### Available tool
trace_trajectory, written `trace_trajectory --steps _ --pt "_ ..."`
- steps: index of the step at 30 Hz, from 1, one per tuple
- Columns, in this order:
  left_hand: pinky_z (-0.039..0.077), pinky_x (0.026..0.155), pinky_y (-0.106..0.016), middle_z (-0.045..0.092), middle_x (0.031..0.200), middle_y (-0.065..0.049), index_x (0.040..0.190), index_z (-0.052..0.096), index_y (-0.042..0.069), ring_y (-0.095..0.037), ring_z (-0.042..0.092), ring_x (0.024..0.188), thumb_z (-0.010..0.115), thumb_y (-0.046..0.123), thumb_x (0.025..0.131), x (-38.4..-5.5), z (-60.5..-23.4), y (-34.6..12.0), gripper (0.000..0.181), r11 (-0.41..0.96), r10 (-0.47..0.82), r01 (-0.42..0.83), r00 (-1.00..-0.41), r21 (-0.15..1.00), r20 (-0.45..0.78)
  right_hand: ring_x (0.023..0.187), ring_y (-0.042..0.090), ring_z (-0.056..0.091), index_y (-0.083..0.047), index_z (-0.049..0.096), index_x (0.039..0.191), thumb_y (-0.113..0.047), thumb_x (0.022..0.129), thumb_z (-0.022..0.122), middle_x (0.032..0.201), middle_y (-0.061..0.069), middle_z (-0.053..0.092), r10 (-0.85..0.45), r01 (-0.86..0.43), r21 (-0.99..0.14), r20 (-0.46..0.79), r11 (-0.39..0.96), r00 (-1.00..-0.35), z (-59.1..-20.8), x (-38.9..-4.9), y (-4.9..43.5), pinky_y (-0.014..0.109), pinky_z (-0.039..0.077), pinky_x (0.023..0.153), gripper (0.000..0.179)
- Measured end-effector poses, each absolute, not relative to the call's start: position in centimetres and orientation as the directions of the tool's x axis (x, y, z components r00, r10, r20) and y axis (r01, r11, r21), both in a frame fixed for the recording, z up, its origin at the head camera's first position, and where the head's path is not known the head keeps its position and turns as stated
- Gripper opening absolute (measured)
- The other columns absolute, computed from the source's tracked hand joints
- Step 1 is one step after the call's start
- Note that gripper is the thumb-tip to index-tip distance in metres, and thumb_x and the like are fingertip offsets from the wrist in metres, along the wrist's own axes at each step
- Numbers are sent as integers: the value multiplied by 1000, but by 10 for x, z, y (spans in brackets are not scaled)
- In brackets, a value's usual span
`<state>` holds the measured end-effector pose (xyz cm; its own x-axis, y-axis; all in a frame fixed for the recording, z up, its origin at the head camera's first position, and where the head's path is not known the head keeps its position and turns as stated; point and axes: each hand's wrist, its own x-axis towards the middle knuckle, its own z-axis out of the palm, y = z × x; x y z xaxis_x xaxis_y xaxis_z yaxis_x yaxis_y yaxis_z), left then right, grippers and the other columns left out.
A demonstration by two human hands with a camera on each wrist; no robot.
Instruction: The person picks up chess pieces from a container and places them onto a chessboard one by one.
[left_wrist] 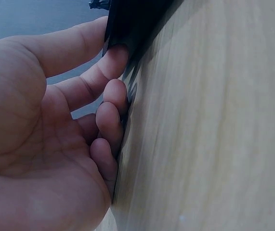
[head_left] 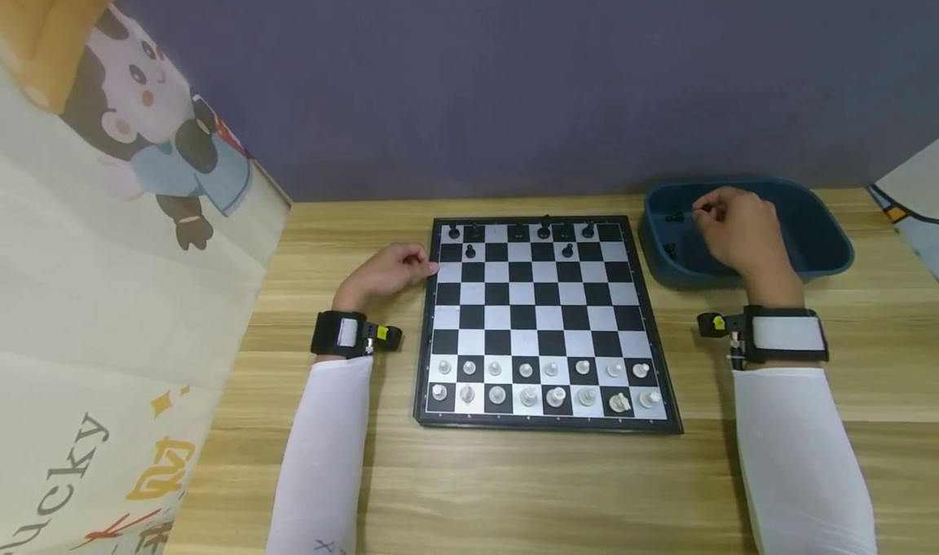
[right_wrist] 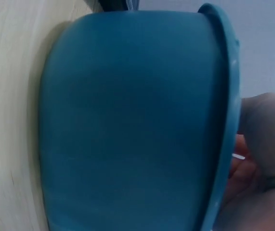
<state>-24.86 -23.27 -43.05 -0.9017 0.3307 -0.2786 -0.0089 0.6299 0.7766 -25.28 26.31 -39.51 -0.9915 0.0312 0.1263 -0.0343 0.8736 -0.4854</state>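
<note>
Delicately, a small black chess piece is pinched between the thumb and fingertips of the right hand, which is held palm-down over the left part of a blue bin; the kind of piece cannot be told. In the right wrist view, those fingers are partly hidden by the bin's rim. The left edge of the chessboard is gripped by the left hand: the thumb is laid at the upper edge, the index fingertip is set against the side, and the other fingers are curled near the tabletop.

Both wrists are circled by black straps, and both forearms, covered by white sleeves, are stretched forward, with the left hand bent inward. Between them the board is laid flat. Its two near rows are filled by white pieces; black pieces are stood in its two far rows. Other dark pieces are left lying in the bin, beside the right hand.
</note>
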Motion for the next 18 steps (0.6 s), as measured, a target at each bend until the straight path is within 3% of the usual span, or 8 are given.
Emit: trace_trajectory --steps 11,18 --pt "45 81 -37 58 94 -7 97 62 10 -25 51 87 62 37 102 -251 -433 -233 27 640 330 4 -904 769 -271 89 33 50 1 64 125 -17 106 47 105 22 55 -14 -123 -502 215 856 -977 -395 -254 256 44 32 74 30" --pt "45 83 -37 59 94 -7 97 62 10 -25 52 87 62 37 102 -250 -434 -233 28 645 332 11 -905 764 -266 88 32 51 0 65 125 -22 107 46 107 22 58 2 -117 -531 217 839 -976 -394 -253 252 43 34 71 34"
